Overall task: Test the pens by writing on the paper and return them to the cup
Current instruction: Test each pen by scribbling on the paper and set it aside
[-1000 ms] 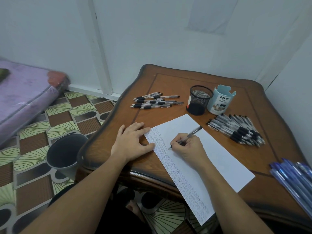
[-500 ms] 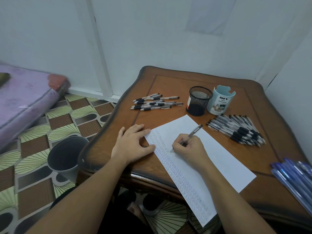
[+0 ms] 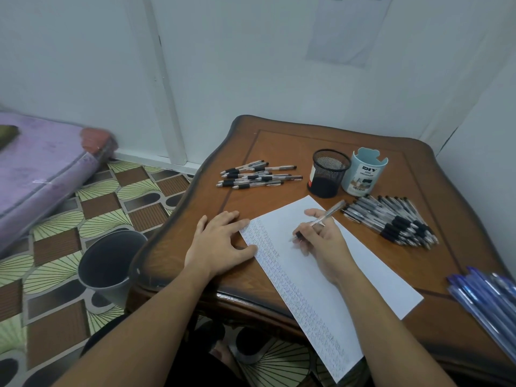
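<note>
Lying flat, left fingers touch the paper; right fingers pinch the pen low.

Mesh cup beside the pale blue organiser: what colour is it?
The mesh cup is black wire mesh, seen best in the head view.

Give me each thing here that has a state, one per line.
paper: flat, left strip scribbled, overhangs table edge
pen: slanted, tip at the paper
left hand: flat, fingertips on the paper's edge
right hand: gripping the pen
mesh cup: upright, no pens showing
blue cup: upright, no pens showing
black pens: two loose piles
bin: upright
</note>
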Demonstrator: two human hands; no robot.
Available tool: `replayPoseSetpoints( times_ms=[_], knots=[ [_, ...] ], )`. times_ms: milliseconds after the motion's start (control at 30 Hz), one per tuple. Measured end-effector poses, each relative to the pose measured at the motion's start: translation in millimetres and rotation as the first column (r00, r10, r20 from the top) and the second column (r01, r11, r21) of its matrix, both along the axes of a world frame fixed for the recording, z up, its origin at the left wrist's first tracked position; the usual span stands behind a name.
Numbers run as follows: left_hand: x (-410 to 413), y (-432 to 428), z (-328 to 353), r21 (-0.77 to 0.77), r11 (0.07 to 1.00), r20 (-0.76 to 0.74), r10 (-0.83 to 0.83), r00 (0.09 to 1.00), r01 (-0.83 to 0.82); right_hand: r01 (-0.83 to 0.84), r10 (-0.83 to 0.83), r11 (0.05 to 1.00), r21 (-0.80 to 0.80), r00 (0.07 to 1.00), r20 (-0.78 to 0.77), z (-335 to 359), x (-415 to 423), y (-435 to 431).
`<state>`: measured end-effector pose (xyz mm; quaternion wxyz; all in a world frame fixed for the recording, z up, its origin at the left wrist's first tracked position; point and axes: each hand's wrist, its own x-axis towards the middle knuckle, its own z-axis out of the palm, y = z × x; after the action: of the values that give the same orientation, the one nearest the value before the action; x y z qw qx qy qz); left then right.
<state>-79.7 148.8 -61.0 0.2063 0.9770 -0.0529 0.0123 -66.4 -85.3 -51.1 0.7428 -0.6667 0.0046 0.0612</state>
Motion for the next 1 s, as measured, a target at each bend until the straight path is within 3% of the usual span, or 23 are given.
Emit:
replayPoseSetpoints(
  times_ms=[333, 433, 600, 667, 733, 767, 833, 900, 1000],
  knots=[
    [-0.4, 0.5, 1.0, 0.014, 1.000, -0.017, -0.007, 1.000, 0.008, -0.053, 0.052, 0.997, 0.063, 0.998, 0.024, 9.3, -0.3, 0.2],
    [-0.7, 0.0, 2.5, 0.021, 1.000, -0.017, -0.005, 1.000, 0.005, -0.037, 0.043, 0.991, 0.131, 0.998, -0.044, 11.6, 1.9, -2.2],
    [-1.4, 0.1, 2.7, 0.005, 1.000, -0.007, -0.004, 1.000, 0.004, 0.118, -0.024, 0.917, 0.381, 0.970, -0.242, 21.7, 12.0, -22.0],
    [-0.6, 0.6, 2.3, 0.012, 1.000, -0.010, -0.010, 1.000, 0.010, 0.143, -0.086, 0.959, 0.244, 0.969, -0.232, 30.3, 16.4, -39.4],
    [0.4, 1.1, 1.8, 0.018, 1.000, -0.009, -0.011, 1.000, 0.011, 0.154, -0.171, 0.972, -0.177, 0.982, -0.083, 40.4, 18.6, -61.0],
    [0.5, 1.1, 1.6, 0.020, 1.000, -0.006, -0.010, 1.000, 0.010, 0.185, -0.194, 0.890, -0.416, 0.981, 0.021, 45.8, 18.4, -72.1],
    [0.7, 0.7, 1.0, 0.024, 1.000, -0.005, -0.007, 1.000, 0.008, 0.264, -0.171, 0.596, -0.758, 0.964, 0.202, 55.0, 18.6, -93.6],
    [0.7, 0.1, 0.8, 0.019, 1.000, -0.005, -0.006, 1.000, 0.007, 0.286, -0.105, 0.305, -0.908, 0.958, 0.267, 60.4, 21.1, -110.9],
    [0.2, 0.0, 1.1, 0.021, 1.000, -0.001, -0.006, 1.000, 0.006, 0.249, -0.032, 0.007, -0.969, 0.968, 0.248, 57.8, 29.9, -123.0]
  ],
)
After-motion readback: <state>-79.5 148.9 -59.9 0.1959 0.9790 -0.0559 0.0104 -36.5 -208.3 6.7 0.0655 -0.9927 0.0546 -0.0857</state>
